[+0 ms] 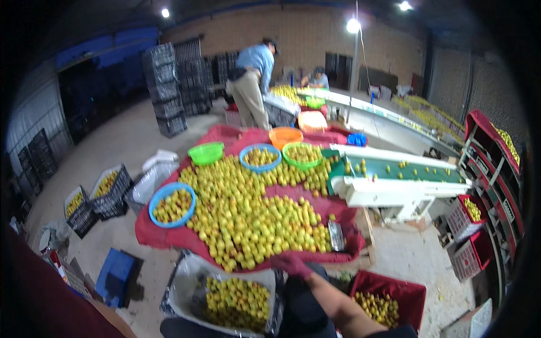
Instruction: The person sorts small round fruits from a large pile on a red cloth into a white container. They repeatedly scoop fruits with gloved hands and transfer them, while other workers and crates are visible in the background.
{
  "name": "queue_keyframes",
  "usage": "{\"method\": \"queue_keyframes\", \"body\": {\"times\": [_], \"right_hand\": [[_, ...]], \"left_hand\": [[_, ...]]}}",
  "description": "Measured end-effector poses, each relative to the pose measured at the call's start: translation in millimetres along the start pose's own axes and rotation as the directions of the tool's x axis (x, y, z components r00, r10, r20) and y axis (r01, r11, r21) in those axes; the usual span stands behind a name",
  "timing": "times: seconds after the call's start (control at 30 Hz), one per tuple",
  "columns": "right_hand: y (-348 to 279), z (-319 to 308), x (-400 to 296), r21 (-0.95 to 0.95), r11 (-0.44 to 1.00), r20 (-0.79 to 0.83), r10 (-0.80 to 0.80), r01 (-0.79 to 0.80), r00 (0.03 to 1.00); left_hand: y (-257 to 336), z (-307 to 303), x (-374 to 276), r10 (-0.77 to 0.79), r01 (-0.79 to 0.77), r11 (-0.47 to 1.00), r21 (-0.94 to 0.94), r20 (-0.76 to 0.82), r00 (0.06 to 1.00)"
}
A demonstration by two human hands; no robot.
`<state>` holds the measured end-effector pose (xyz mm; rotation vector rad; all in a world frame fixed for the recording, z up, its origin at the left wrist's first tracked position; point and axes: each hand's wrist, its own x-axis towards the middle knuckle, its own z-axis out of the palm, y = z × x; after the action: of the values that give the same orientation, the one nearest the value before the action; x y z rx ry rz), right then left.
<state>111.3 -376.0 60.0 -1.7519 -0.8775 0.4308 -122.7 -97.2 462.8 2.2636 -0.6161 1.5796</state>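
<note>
My right hand (290, 265), in a dark pink glove, rests at the near edge of a red cloth (158, 237) spread over a low table. Whether it holds anything is hidden. A large heap of small yellow-green fruit (253, 215) lies on the cloth just beyond it. To the left of that hand stands a plastic-lined crate (179, 287) partly filled with the same fruit, and to its right a red-lined crate (412, 291) also holds fruit. My left hand is out of view; only part of that arm shows at the lower left.
Blue basins (152, 200), green basins (206, 153) and an orange basin (286, 137) surround the heap. A conveyor (380, 190) meets the cloth at the right. Two people (253, 80) work farther back. A blue stool (113, 270) and fruit crates (110, 203) stand on the left floor.
</note>
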Motion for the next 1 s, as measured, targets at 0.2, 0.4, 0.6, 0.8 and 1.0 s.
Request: {"method": "queue_keyframes", "body": {"times": [0.2, 0.4, 0.6, 0.8, 1.0], "right_hand": [[-4, 10, -11, -0.042, 0.999, -0.013, 0.032, -0.033, 0.999], [-46, -30, -5, -0.193, 0.979, -0.090, 0.048, -0.065, 0.995], [-70, -41, 16, -0.339, 0.940, 0.037, -0.035, 0.045, 0.999], [-69, -40, 34, -0.393, 0.913, 0.114, -0.070, 0.110, 0.991], [2, 18, 56, -0.239, 0.970, 0.252, 0.009, 0.053, 0.968]], "left_hand": [[8, -36, -11, -0.085, 0.085, 0.996, 0.016, -0.001, 0.996], [22, -58, -28, -0.130, 0.127, 0.990, -0.062, -0.051, 0.990], [46, -68, -61, -0.180, 0.168, 0.979, -0.116, -0.110, 0.977], [65, -55, -82, -0.152, 0.142, 0.987, -0.079, -0.132, 0.980], [31, -36, -70, -0.292, 0.293, 0.953, 0.081, -0.026, 0.956]]}}
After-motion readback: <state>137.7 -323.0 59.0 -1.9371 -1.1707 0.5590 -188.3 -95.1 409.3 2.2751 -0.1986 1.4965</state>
